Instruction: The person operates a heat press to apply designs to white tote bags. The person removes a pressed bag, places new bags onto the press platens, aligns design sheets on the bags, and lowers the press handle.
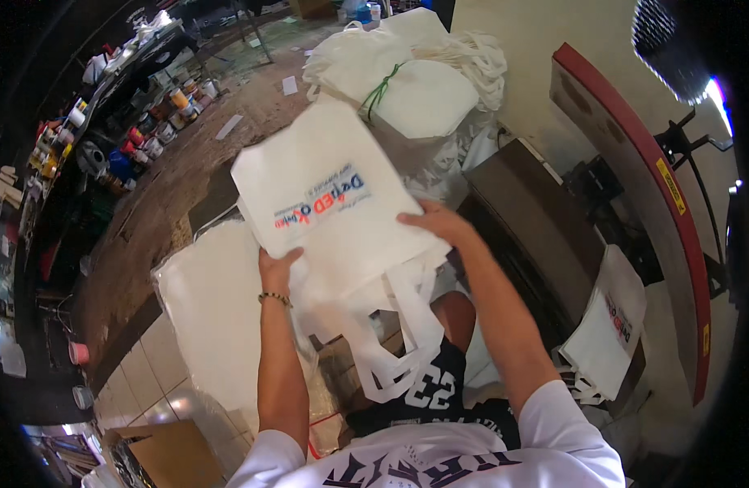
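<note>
A stack of white fabric tote bags [325, 232] with a coloured print is held in front of me, its handles hanging down towards my lap. My left hand [278, 268] grips the near left edge, thumb on top. At the right edge my right hand [435, 221] holds the stack, thumb over the upper face. Under my left forearm lies a large pile of white fabric [209, 305] in clear plastic. Beyond the held bags sits a heap of white bags [350, 67], with a bundle [429, 100] bound by a green tie on it.
More printed white bags [609, 329] rest at the right, near a dark wooden box or bench [533, 213]. A long red-edged board [637, 201] stands upright beyond it. An open cardboard box [167, 454] is at lower left. Paint cans [179, 100] line the far left side.
</note>
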{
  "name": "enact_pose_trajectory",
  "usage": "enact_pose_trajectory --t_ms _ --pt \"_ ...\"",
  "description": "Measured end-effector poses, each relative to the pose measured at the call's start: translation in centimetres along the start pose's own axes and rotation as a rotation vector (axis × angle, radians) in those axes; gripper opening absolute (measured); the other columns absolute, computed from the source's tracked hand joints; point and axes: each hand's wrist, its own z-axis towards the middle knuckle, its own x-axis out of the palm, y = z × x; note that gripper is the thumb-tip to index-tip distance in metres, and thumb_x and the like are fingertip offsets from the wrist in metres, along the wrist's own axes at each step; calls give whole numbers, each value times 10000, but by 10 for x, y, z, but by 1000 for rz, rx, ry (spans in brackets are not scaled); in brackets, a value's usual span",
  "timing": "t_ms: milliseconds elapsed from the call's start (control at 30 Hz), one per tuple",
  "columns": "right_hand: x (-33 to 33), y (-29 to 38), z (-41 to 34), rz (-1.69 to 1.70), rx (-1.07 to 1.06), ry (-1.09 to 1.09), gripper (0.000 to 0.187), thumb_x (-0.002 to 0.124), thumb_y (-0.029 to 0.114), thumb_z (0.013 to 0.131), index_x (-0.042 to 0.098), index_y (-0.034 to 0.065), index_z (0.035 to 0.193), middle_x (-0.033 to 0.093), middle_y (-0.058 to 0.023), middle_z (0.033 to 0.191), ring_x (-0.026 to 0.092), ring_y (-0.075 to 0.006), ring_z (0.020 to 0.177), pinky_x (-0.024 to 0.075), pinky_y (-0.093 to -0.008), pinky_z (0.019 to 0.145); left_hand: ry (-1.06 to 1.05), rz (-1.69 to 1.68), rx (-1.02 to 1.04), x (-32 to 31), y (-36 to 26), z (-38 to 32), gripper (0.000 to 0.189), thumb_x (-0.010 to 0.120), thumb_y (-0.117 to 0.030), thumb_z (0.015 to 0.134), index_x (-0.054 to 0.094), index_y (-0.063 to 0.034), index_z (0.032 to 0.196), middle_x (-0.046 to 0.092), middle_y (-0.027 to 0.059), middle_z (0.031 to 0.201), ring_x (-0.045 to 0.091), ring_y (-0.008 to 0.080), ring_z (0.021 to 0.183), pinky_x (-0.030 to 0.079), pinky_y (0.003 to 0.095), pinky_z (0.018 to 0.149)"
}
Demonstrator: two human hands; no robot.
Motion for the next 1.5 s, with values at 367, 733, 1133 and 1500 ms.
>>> enact_pose_trajectory --t_ms 367,733,1133,1500 --pt "36 -74 22 -50 85 -191 802 803 423 777 493 -59 1338 656 -194 1163 655 -238 996 519 -337 856 72 116 -69 -2 107 7 417 838 -48 680 659 53 1043 703 128 1019 651 214 896 509 335 806" --pt "36 -106 -5 305 178 -183 782 844 342 726 520 -44 1324 659 -146 1171 634 -233 1044 475 -343 929 -18 115 -371 12 84 2 484 822 -143 724 621 29 1130 686 124 1071 639 230 925 500 360 832" --pt "50 -113 8 264 77 -186 801 860 357 711 516 -39 1316 647 -176 1171 644 -221 1016 518 -367 863 -84 118 -209 5 107 11 622 862 -140 657 575 81 1162 652 135 1124 624 235 972 493 350 867" --pt "28 -149 -51 -2 -40 -419 1049 865 434 687 331 -37 1458 571 -229 1227 624 -283 1020 524 -374 839 -67 845 392 19 64 -47 990 861 -284 660 342 96 1413 354 300 1471 300 413 1400 259 448 1155"
